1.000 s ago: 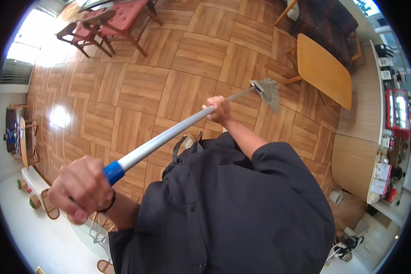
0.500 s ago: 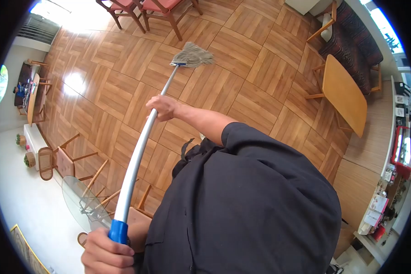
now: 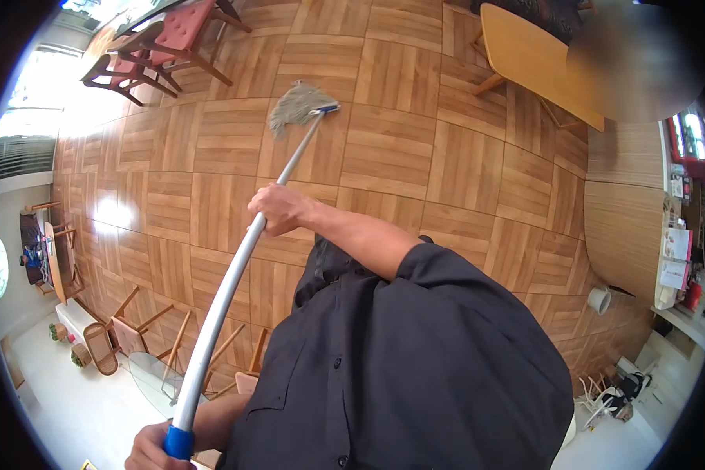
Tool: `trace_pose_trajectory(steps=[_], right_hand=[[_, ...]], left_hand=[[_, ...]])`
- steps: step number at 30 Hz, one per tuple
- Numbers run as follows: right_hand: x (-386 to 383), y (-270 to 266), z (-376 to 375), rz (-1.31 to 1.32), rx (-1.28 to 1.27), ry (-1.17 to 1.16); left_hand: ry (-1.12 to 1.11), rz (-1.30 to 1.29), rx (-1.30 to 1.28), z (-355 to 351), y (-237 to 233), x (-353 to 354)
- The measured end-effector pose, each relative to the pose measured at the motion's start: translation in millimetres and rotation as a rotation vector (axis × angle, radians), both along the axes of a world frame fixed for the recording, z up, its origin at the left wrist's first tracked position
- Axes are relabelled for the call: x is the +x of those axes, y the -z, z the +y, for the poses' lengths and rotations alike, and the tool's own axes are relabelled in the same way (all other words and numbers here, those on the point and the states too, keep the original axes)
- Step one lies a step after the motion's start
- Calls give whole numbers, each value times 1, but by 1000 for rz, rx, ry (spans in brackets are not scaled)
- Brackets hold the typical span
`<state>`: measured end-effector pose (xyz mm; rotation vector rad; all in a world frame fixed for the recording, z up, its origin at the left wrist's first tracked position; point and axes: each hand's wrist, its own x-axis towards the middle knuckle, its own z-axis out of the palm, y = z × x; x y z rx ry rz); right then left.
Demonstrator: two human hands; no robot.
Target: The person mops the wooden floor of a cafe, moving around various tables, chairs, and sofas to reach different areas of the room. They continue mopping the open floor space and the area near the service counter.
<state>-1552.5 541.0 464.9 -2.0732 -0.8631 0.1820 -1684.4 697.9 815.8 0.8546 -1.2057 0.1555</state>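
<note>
A: Nearest first. What's seen at the btm edge?
B: L hand (image 3: 150,454), partly cut off by the frame. Fingers are seen curled round the blue grip (image 3: 179,442) at the top end of the mop (image 3: 225,290); a closed fist, as far as can be made out.

A: Beside it?
B: Lower ctr & right are filled by a black shirt (image 3: 415,368); buttons are visible down its front.

A: And the shaft?
B: Silver shaft (image 3: 290,168) is slanted up from the grip, past the shirt's left side, twd upper ctr.

A: R hand?
B: R hand (image 3: 278,210) is wrapped tight round the shaft abt midway, thumb & fingers closed on it, w/ the arm stretched out from a short sleeve.

A: Where's the working end?
B: Mop head (image 3: 298,106) is laid on the parquet floor (image 3: 415,157), well ahead of the R hand. Grey strands are fanned out to the left of its clip.

A: Round abt?
B: Lower left, near the L hand: a glass table (image 3: 153,380) w/ wooden chairs set by it, plus a wicker-backed chair (image 3: 100,348) a bit further left. On the right, a white pot (image 3: 599,299) is stood on the floor, just beside a curved wood counter (image 3: 619,227).

A: Farthest?
B: Red-cushioned chairs (image 3: 172,35) are seen top left, apart from the mop head. A light wooden table (image 3: 533,59) is seen top right. A blurred patch sits next to that table; what's under it can't be told.
</note>
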Motion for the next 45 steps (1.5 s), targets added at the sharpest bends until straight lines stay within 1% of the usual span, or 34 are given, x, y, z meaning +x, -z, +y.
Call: trace_pose_trajectory(steps=[1,4,6,8,10,12,14,16,17,18,20,21,22,23,25,26,27,28,29,30,31,32,34,36,37,38,40,42,45], right_hand=[[-20,-3,-24,4,84,72],[-69,0,-89,-2,94,218],[-97,9,-129,-16,112,265],[-125,-1,-171,17,14,312],[-153,4,-205,31,18,407],[-184,5,-231,6,-4,516],[-212,28,-254,-55,-73,593],[-241,32,-261,-37,-113,725],[-253,37,-260,-43,-138,749],[-261,42,-257,-71,-106,771],[-268,63,-251,-14,-140,816],[-272,73,-245,12,-177,851],[-274,81,-235,3,-193,814],[-274,86,-226,-3,-214,786],[-279,90,-205,-2,-244,713],[-270,93,-175,3,-266,632],[-265,92,-153,2,-291,557],[-260,91,-131,1,-316,485],[-244,96,-104,-29,-277,367],[-232,90,-72,-94,-292,278],[-219,83,-37,-161,-309,198],[-206,85,-9,-162,-314,132],[-198,65,55,-168,-315,53],[-196,49,117,-163,-186,-53],[-196,40,148,-175,-157,-100],[-195,38,175,-194,-179,-154],[-201,35,225,-185,-79,-263],[-208,29,262,-193,-68,-399],[-228,37,303,-146,-11,-524]], left_hand=[[27,4,-20,-13,2,-6],[94,18,-75,-55,11,-26],[150,-5,-115,-77,20,-33],[388,5,-128,-87,30,-36],[456,-26,-79,-93,42,-38],[577,-15,117,-94,46,-38],[648,-23,133,-102,64,-41],[490,-5,150,-109,78,-58],[506,67,170,-109,82,-63],[511,142,182,-106,86,-68],[556,188,177,-88,106,-77],[533,226,218,-71,115,-84],[521,268,248,-55,122,-91],[433,242,200,-38,124,-95],[365,290,186,3,127,-117],[332,331,185,34,134,-121],[233,344,128,60,133,-130],[166,372,123,87,133,-140],[99,395,122,118,137,-149],[39,412,122,143,138,-163],[-33,434,60,167,138,-174],[-94,449,-3,187,135,-185],[-232,393,-55,213,128,-213],[-280,318,83,250,103,-241],[-351,298,112,265,93,-255],[-421,279,144,276,81,-271],[-513,282,259,290,56,-303],[-661,234,318,284,43,-335],[-866,245,354,256,29,-378]])
